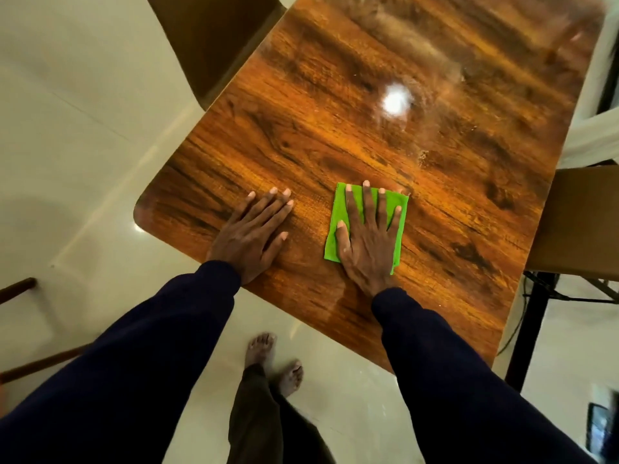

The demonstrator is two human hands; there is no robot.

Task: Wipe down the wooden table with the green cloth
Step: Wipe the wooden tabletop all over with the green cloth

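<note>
The glossy wooden table (418, 135) fills the middle of the view, with dusty smears and a lamp reflection on its far part. A folded green cloth (339, 216) lies flat near the table's near edge. My right hand (368, 236) presses flat on the cloth with its fingers spread and straight. My left hand (253, 232) rests flat on the bare wood, a short way to the left of the cloth, fingers straight.
A brown chair (214, 38) stands at the table's far left side. A cardboard box (579, 222) sits against the right edge, above a black frame with cables. My bare feet (274, 360) stand on the pale tiled floor (83, 135) below the near edge.
</note>
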